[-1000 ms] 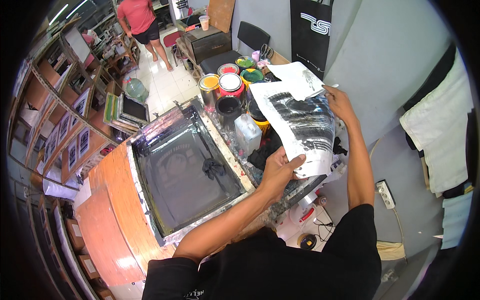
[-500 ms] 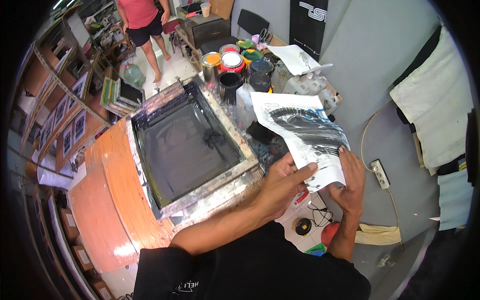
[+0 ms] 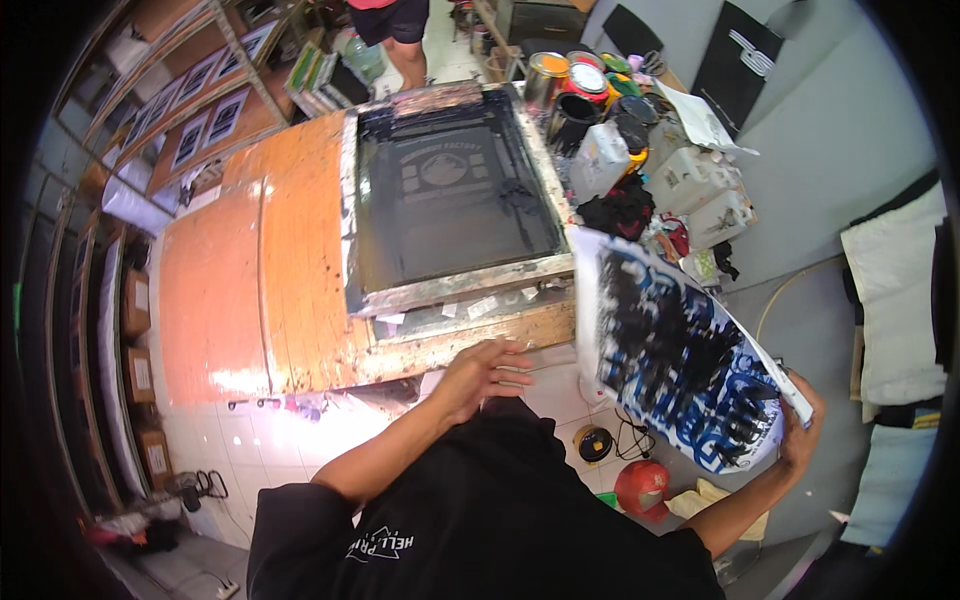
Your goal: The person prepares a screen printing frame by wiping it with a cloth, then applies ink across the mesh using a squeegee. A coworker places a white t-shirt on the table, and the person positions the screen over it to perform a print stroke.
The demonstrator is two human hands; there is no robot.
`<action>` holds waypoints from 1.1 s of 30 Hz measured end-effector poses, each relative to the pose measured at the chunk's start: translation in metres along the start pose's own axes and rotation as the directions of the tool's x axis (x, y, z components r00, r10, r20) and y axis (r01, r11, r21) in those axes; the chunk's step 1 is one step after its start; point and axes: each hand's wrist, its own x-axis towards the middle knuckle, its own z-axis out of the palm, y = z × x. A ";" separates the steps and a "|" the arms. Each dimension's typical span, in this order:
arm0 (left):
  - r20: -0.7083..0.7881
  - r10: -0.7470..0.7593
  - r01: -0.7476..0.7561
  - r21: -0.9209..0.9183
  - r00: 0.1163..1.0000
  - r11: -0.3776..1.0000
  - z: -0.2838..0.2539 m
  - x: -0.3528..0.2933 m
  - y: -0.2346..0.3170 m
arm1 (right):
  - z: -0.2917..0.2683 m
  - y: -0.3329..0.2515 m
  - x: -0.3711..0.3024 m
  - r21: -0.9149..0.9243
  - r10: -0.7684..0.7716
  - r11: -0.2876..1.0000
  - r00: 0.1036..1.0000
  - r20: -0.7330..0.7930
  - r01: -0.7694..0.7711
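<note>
while you handle the smeared paper [image 3: 665, 350], right hand [image 3: 803, 430] pinching its edge, your empty, loosely spread left hand [image 3: 480, 381] could help steady it.

Blue and black blotches crowd a white sheet [image 3: 655, 335] right of centre.
Above centre, a dark grey screen [image 3: 420, 235] bears a paler round emblem [image 3: 441, 172] beneath arched lettering [image 3: 440, 150], inside a whitish, black-smeared border [image 3: 460, 287]. Orange-brown shows on the tabletop [image 3: 215, 300] at left, orange on a paint can [image 3: 547, 66] at top, red and white on another can [image 3: 588, 80]. At the bottom, a black shirt [image 3: 480, 500] carries white print [image 3: 378, 546].
</note>
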 end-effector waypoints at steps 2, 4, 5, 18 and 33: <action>-0.182 0.066 -0.068 -0.007 0.981 0.998 -0.043 -0.010 -0.024 | 0.010 0.038 0.007 0.094 0.044 0.995 0.993 -0.113 -0.033; -0.331 0.111 -0.155 -0.108 0.937 0.982 -0.086 -0.018 -0.046 | 0.020 0.065 0.024 0.285 0.387 0.892 0.919 -0.082 -0.350; -0.390 0.144 -0.213 -0.139 0.909 0.967 -0.108 -0.021 -0.058 | 0.032 0.075 0.037 0.291 0.386 0.887 0.922 -0.043 -0.358; -0.881 0.455 -0.639 0.425 -0.129 0.642 -0.386 -0.251 0.006 | 0.214 0.090 0.023 0.412 0.505 0.578 0.706 0.497 -0.704; -0.799 0.597 0.229 0.596 0.075 0.769 -0.446 -0.401 0.114 | 0.273 0.139 -0.047 0.454 0.428 0.253 0.520 0.739 -0.854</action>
